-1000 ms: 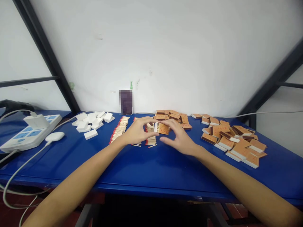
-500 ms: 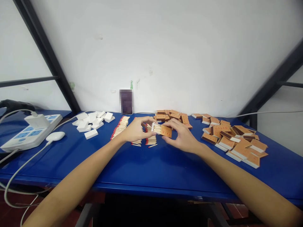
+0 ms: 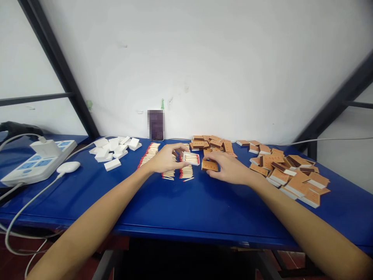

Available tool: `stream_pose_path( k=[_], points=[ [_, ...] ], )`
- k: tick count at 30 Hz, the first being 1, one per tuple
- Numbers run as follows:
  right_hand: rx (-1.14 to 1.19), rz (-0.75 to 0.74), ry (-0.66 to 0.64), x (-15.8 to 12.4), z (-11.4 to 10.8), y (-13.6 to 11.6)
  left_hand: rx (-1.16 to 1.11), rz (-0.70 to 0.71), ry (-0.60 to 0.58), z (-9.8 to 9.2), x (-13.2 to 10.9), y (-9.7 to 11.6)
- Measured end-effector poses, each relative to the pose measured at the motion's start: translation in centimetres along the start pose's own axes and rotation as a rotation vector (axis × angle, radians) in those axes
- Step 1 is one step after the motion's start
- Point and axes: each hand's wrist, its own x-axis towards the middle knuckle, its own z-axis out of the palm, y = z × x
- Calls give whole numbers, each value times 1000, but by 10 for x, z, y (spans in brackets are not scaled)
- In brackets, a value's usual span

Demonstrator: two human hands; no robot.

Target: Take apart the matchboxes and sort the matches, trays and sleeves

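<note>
My left hand (image 3: 168, 159) pinches a white matchbox tray (image 3: 191, 158) full of red-tipped matches, held above the table in the middle. Just to its right, my right hand (image 3: 225, 168) grips an orange-brown matchbox sleeve (image 3: 210, 165) between thumb and fingers. Tray and sleeve are apart, with a small gap between them. Beneath and beside my left hand lie rows of loose matches (image 3: 149, 153), partly covered by the hand. One loose match (image 3: 188, 179) lies at the near end of a row.
White empty-looking trays (image 3: 112, 165) are heaped at the left. Orange matchboxes (image 3: 215, 143) are piled at the back, and a larger heap of boxes (image 3: 297, 182) lies right. A power strip (image 3: 37, 165) with cables stands far left. A dark pixelated phone-like object (image 3: 156, 125) leans on the wall.
The tray of matches has come out of the orange sleeve. My right hand has moved slightly right with the sleeve, while my left keeps the tray.
</note>
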Motion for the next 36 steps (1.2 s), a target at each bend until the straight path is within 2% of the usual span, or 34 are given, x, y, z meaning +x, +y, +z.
stream_pose_path(
  k=[3,5,11,14,17,21,28,32,36],
  points=[
    [-55,16,-85,-1,0,-1,25,20,-7,1,-1,2],
    [-53,7,-65,-1,2,-2,36,37,-4,3,-1,3],
    [361,-39,260,1,12,-16,29,82,29,6,-1,8],
    [449,-83,323,2,21,-22,37,88,62,6,-1,11],
    [604,-59,360,3,29,-22,25,105,56,6,-1,13],
    [861,-16,356,6,32,-22,57,123,30,7,-2,12],
    [1076,122,257,11,31,-22,233,160,50,8,-2,7],
    [992,125,195,10,29,-18,272,157,30,7,-2,6],
    [675,59,217,8,26,-15,313,186,15,6,-2,4]
  ],
)
